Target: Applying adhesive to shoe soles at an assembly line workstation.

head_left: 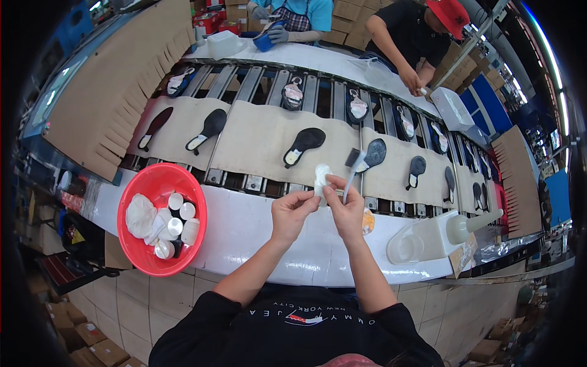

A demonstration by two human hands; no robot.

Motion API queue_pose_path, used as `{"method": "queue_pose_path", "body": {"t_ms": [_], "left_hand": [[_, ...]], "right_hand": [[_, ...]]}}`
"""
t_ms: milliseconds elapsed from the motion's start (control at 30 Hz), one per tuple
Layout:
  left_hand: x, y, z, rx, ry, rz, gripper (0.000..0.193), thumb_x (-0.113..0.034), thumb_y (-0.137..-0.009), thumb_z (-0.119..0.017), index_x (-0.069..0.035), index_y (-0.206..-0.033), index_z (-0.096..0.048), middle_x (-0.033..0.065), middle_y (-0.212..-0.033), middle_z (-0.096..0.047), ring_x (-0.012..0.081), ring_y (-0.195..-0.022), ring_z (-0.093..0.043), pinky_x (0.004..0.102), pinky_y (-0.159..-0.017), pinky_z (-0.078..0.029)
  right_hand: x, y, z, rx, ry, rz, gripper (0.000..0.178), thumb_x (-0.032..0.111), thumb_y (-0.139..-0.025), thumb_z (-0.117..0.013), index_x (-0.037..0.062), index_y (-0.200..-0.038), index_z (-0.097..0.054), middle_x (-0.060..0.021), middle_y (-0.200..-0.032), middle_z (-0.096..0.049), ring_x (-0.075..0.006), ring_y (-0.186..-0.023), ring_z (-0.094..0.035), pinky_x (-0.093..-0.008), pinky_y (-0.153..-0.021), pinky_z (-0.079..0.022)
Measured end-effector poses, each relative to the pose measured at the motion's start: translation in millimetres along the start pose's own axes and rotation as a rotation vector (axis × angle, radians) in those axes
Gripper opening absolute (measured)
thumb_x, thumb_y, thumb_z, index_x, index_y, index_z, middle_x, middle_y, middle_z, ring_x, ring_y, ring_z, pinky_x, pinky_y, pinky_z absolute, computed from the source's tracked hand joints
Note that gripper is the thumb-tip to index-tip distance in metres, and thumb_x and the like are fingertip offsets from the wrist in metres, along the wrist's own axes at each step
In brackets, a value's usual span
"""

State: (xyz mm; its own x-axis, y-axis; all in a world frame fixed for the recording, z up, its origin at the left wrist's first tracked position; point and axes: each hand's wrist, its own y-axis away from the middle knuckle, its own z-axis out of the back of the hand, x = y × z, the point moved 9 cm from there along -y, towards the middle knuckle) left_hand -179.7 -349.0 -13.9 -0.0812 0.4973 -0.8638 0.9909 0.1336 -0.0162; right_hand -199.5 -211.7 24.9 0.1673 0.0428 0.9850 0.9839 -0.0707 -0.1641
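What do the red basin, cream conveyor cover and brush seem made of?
Red basin: plastic, slightly glossy, judging by its uniform colour and smooth rim. Cream conveyor cover: probably heavy fabric, matte, with softly wavy edges. Brush: likely plastic handle, smooth and pale; dark bristles' material unclear.

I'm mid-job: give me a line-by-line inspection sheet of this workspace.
Surface: white worktop beside a roller conveyor bearing cream cloth.
Job's things: small white piece, white-handled brush; black soles on the cloth.
Clutter: red basin of containers; white dispenser.
Hands: left hand pinches the white piece; right hand holds the brush.
Cables: nothing seen.
Surroundings: two co-workers opposite; cardboard boxes behind.
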Motion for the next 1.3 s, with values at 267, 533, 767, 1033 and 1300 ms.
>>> {"method": "queue_pose_path", "body": {"t_ms": [267, 533, 767, 1033, 1300], "left_hand": [[2.1, -0.1, -6.0, -0.004, 0.043, -0.022, 0.013, 0.0, -0.078, -0.065, 0.003, -0.091, -0.064, 0.0082, -0.082, -0.065, 0.0114, -0.071, -0.062, 0.0239, -0.064, -0.054], [-3.7, -15.0, -26.2, 0.135, -0.031, -0.002, 0.035, -0.009, -0.08, -0.064, 0.003, -0.113, -0.056, 0.0061, -0.088, -0.064, 0.0083, -0.069, -0.061, 0.0193, -0.059, -0.051], [14.7, -37.8, -17.3, 0.157, -0.089, 0.046, 0.027, -0.014, -0.085, -0.058, 0.003, -0.106, -0.06, 0.0052, -0.084, -0.064, 0.0079, -0.07, -0.061, 0.0206, -0.056, -0.051], [32.2, -86.2, 61.5, -0.17, 0.189, 0.091, 0.024, -0.011, -0.082, -0.056, 0.005, -0.1, -0.061, 0.0095, -0.086, -0.064, 0.0144, -0.071, -0.063, 0.0266, -0.055, -0.054], [26.0, -111.3, 149.4, -0.266, 0.407, -0.022, 0.03, -0.01, -0.078, -0.053, 0.006, -0.102, -0.059, 0.0108, -0.088, -0.064, 0.0179, -0.072, -0.063, 0.0285, -0.054, -0.05]], "right_hand": [[-9.2, -4.7, 1.7, -0.056, -0.071, -0.079, 0.01, 0.01, -0.083, -0.061, 0.0014, -0.089, -0.061, -0.0004, -0.081, -0.058, -0.0052, -0.067, -0.052, -0.0185, -0.057, -0.041], [11.4, -8.3, -8.8, -0.028, 0.312, 0.087, 0.009, 0.011, -0.086, -0.057, 0.0017, -0.085, -0.058, 0.0017, -0.072, -0.056, -0.0026, -0.063, -0.046, -0.0178, -0.052, -0.036], [8.4, -35.9, 4.1, -0.046, 0.221, 0.073, 0.013, 0.014, -0.087, -0.057, 0.001, -0.087, -0.058, 0.0008, -0.072, -0.054, -0.0059, -0.062, -0.049, -0.0217, -0.052, -0.038], [59.7, -138.1, 42.3, -0.202, 0.024, 0.113, 0.017, 0.02, -0.086, -0.06, 0.0038, -0.085, -0.058, 0.0081, -0.051, -0.038, 0.0001, -0.039, -0.029, -0.0204, -0.033, -0.021], [-14.0, -235.3, -43.7, 0.152, 0.475, 0.092, 0.019, 0.016, -0.076, -0.067, -0.0005, -0.084, -0.067, 0.0009, -0.071, -0.059, -0.0067, -0.067, -0.05, -0.0219, -0.061, -0.038]]}}
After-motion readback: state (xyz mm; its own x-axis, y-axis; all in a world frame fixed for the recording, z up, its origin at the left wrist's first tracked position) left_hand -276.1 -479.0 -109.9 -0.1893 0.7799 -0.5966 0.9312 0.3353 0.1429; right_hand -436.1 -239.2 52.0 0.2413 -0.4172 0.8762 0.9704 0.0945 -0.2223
